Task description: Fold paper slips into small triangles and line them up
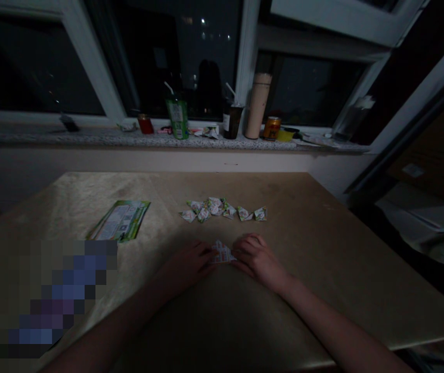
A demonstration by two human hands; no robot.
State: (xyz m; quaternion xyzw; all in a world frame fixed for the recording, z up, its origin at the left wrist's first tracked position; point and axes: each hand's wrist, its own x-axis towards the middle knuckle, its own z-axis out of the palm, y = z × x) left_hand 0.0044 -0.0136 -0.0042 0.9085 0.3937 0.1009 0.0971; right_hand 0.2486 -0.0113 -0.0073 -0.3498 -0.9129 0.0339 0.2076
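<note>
A small folded piece of printed paper (222, 253) lies on the tan table (323, 248) between my hands. My left hand (190, 264) presses on its left edge with the fingers curled down. My right hand (256, 256) pinches its right edge, fingers bent. A row of several small folded paper pieces (224, 210) lies just beyond, a hand's width from my fingers. The room is dim.
A stack of green printed leaflets (120, 221) lies at the left. A blurred-out patch (57, 298) covers the near left of the table. On the windowsill (90, 135) stand a green drink carton (177, 118), a dark cup (233, 120), a tall beige tube (257, 106) and small jars.
</note>
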